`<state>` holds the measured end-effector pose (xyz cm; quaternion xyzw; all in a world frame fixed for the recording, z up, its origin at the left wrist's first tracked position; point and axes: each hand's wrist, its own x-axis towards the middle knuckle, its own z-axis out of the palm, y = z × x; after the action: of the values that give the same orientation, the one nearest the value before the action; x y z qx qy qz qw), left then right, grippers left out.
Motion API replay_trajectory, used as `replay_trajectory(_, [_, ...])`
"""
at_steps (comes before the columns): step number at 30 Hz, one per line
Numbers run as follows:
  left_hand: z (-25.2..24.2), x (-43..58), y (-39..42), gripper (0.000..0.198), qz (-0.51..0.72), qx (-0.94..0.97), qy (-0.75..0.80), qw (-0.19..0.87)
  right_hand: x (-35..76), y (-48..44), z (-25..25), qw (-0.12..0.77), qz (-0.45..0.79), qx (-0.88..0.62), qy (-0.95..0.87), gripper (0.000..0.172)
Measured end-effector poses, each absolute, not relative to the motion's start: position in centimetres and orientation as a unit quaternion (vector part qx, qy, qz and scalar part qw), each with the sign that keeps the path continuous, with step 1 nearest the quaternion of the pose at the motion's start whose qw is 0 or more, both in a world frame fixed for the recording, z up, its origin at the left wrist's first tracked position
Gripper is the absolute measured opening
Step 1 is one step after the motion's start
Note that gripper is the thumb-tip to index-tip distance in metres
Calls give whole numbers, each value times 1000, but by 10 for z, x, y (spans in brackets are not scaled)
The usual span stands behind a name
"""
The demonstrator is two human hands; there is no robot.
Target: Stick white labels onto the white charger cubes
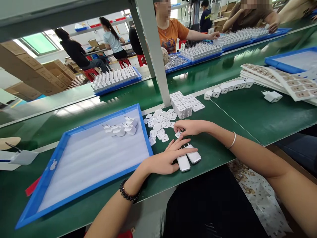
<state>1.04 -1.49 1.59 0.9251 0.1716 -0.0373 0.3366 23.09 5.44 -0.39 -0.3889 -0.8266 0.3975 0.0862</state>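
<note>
Two white plug adapters, one (184, 163) beside the other (194, 156), lie on the green table near its front edge. My left hand (166, 160) rests at them with its fingers spread, one finger reaching across their prong ends. Just beyond, my right hand (188, 127) has its fingers bent together at a small white cover piece (178, 134). Loose white cover pieces (158, 123) are scattered to the left of my right hand, and stacked ones (181, 106) stand behind it. Several adapters (119, 130) sit in the blue-rimmed tray (99, 185) on the left.
A row of white adapters (224, 88) stands at the back right, near one lying adapter (272, 96) and sheets with brown pads (294, 84). A metal post (158, 53) rises behind the stacks. Across the belt, a person in orange (170, 34) reaches over trays of plugs.
</note>
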Motion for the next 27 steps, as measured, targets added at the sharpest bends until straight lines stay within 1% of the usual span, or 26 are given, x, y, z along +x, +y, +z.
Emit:
replay_trajectory(3, [14, 15, -22, 81, -16, 924, 211, 318, 231, 54, -4, 86, 399, -389, -826, 19])
replay_trajectory(5, [15, 16, -28, 84, 0, 930, 224, 292, 231, 54, -2, 84, 400, -392, -824, 19])
replay_trajectory(8, [17, 20, -34, 87, 14, 950, 189, 249, 230, 52, 1, 85, 399, -402, -820, 19])
replay_trajectory(13, [9, 32, -37, 67, 48, 958, 168, 229, 230, 49, 3, 99, 391, -420, -813, 26])
replay_trajectory(16, [4, 38, -37, 64, 65, 955, 172, 231, 228, 47, 1, 110, 400, -428, -803, 26])
replay_trajectory(19, [3, 37, -36, 62, 90, 939, 199, 266, 227, 44, 1, 156, 412, -439, -783, 19])
replay_trajectory(21, [3, 31, -32, 61, 138, 905, 244, 320, 227, 43, 2, 197, 427, -438, -766, 28])
replay_trajectory(22, [3, 28, -29, 61, 179, 878, 266, 355, 227, 42, 3, 212, 440, -432, -758, 30])
replay_trajectory(23, [2, 24, -25, 62, 231, 846, 281, 389, 227, 42, 5, 221, 460, -422, -750, 26])
replay_trajectory(25, [2, 17, -16, 62, 343, 774, 291, 445, 227, 40, 7, 218, 515, -393, -730, 11])
replay_trajectory(26, [3, 14, -11, 62, 386, 742, 289, 466, 226, 39, 8, 208, 549, -375, -717, 7])
replay_trajectory(27, [3, 11, -7, 63, 416, 715, 288, 482, 225, 37, 8, 193, 585, -355, -703, 8])
